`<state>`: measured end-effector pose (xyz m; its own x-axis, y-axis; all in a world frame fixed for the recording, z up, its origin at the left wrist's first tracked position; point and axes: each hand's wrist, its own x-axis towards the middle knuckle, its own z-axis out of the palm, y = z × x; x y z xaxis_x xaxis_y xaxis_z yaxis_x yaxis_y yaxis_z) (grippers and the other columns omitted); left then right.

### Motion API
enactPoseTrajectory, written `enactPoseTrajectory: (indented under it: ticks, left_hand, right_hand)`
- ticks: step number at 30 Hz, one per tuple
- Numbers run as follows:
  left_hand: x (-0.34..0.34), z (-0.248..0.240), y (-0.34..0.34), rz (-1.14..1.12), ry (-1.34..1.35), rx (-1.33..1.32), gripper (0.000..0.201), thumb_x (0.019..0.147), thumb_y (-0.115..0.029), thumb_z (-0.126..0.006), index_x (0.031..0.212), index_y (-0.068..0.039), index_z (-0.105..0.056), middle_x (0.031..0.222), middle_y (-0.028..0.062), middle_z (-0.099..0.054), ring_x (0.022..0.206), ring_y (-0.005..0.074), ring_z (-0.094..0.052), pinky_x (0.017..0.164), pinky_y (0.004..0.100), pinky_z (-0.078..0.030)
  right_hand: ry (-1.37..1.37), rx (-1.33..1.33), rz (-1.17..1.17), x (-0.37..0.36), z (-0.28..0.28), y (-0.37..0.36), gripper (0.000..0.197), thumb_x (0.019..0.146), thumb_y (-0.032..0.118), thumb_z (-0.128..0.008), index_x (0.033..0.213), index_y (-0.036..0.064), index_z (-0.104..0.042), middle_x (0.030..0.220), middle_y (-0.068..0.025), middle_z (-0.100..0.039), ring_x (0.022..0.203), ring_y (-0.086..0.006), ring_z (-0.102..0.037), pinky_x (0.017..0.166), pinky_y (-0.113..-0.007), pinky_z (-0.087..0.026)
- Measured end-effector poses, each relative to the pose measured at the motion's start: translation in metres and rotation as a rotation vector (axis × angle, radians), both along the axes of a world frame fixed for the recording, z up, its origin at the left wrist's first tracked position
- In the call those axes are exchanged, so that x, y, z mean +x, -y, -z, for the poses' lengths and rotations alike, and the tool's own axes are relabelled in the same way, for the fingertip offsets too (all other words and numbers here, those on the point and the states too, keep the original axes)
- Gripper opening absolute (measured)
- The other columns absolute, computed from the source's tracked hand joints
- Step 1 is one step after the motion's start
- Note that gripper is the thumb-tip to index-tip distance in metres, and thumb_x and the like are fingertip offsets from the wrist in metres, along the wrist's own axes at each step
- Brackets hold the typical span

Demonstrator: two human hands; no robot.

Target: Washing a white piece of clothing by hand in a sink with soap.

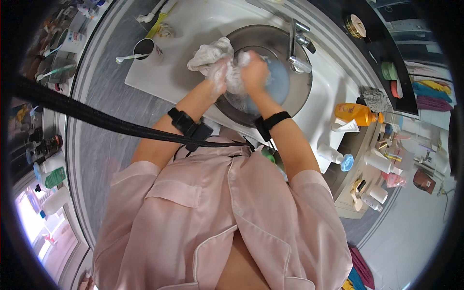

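Note:
Soapy white cloth (pixel 210 54) is bunched up over a round metal basin (pixel 300 86), part of it spilling past the left rim. My left hand (pixel 218 78) is closed on the cloth, with suds over the fingers. My right hand (pixel 255 73), a little blurred, is curled in a fist against the same cloth, with foam at its knuckles. Cloudy bluish water (pixel 278 83) with foam lies in the basin below. Folds of cloth between the two hands hide some of the fingertips.
A chrome faucet (pixel 296 48) reaches over the basin's right side. On the white sink top (pixel 159 79), a cup (pixel 148 48) with a toothbrush stands left. An orange bottle (pixel 353 113) and a white bottle (pixel 329 153) are at right. A black strap (pixel 111 121) crosses the view.

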<state>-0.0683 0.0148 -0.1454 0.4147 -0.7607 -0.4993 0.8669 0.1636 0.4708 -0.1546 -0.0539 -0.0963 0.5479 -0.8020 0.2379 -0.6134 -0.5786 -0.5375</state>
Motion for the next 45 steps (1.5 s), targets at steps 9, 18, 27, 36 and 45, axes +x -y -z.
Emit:
enactPoseTrajectory:
  ticks: [9, 18, 27, 36, 45]
  left_hand:
    - [0.047, -0.119, 0.005, 0.180, 0.810, 0.536, 0.054, 0.074, -0.038, -0.066, 0.103, 0.005, -0.053, 0.089, 0.0071, -0.058, 0.083, 0.0158, -0.055, 0.075, 0.0281, -0.044]
    - [0.006, -0.176, 0.011, 0.176, 1.761, -0.075, 0.019, 0.074, -0.024, -0.055, 0.078, -0.005, -0.056, 0.061, 0.0150, -0.056, 0.060, 0.0277, -0.057, 0.057, 0.0346, -0.046]
    - [-0.023, -0.132, -0.018, 0.733, 0.705, -0.228, 0.032, 0.085, -0.032, -0.050, 0.088, 0.000, -0.056, 0.078, 0.0063, -0.061, 0.074, 0.0183, -0.058, 0.071, 0.0308, -0.044]
    - [0.027, -0.079, -0.023, 0.238, -0.199, -0.802, 0.040, 0.087, -0.044, -0.048, 0.103, -0.007, -0.053, 0.092, 0.0070, -0.059, 0.083, 0.0184, -0.057, 0.075, 0.0288, -0.048]
    - [0.027, -0.081, -0.011, 0.166, -0.019, -0.422, 0.024, 0.088, -0.023, -0.047, 0.104, -0.007, -0.053, 0.103, 0.0066, -0.057, 0.098, 0.0209, -0.056, 0.089, 0.0335, -0.044]
  right_hand:
    - [0.078, 0.630, -0.188, -0.054, 0.081, 0.024, 0.031, 0.076, 0.031, -0.061, 0.095, 0.0065, -0.058, 0.087, -0.0113, -0.062, 0.083, -0.0238, -0.061, 0.071, -0.036, -0.046]
    - [0.779, 1.468, -0.155, -0.013, -0.124, 0.008, 0.051, 0.087, 0.055, -0.039, 0.112, 0.0127, -0.050, 0.097, -0.0006, -0.059, 0.081, -0.0121, -0.058, 0.064, -0.027, -0.048]
    - [0.665, 1.326, -0.333, -0.025, -0.115, 0.025, 0.045, 0.077, 0.010, -0.060, 0.118, -0.0040, -0.044, 0.105, -0.0111, -0.058, 0.088, -0.0191, -0.060, 0.073, -0.028, -0.050]
    - [-0.017, 0.046, -0.572, -0.006, -0.107, -0.055, 0.031, 0.072, 0.034, -0.068, 0.078, 0.0050, -0.057, 0.077, -0.0150, -0.060, 0.067, -0.0314, -0.059, 0.061, -0.038, -0.045]
    - [-0.213, 0.260, -0.071, 0.002, 0.012, 0.019, 0.035, 0.083, 0.037, -0.049, 0.089, 0.0046, -0.061, 0.082, -0.0234, -0.060, 0.074, -0.0389, -0.058, 0.062, -0.043, -0.048]
